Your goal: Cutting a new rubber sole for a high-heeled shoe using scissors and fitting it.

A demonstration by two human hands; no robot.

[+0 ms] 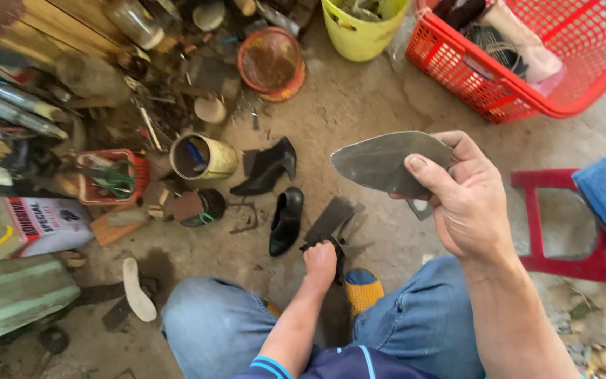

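Note:
My right hand (468, 203) is raised and grips a flat grey sole-shaped piece of leather or rubber (384, 163) between thumb and fingers. My left hand (320, 261) reaches down to the floor between my knees, closed on a dark tool or scrap (332, 223) lying there. Two black high-heeled ankle boots (269, 168) (287, 220) lie on the concrete floor just beyond it. My legs in blue jeans (212, 326) frame the lower view, and a yellow sandal (364, 289) shows under my knee.
A red plastic basket (527, 98) and yellow-green bucket (362, 38) stand at the back right. A red stool with a blue cushion (597, 203) is at right. Cluttered tins (201, 156), a small red basket (110, 179), a box (36, 224) and a pale insole (138, 289) crowd the left.

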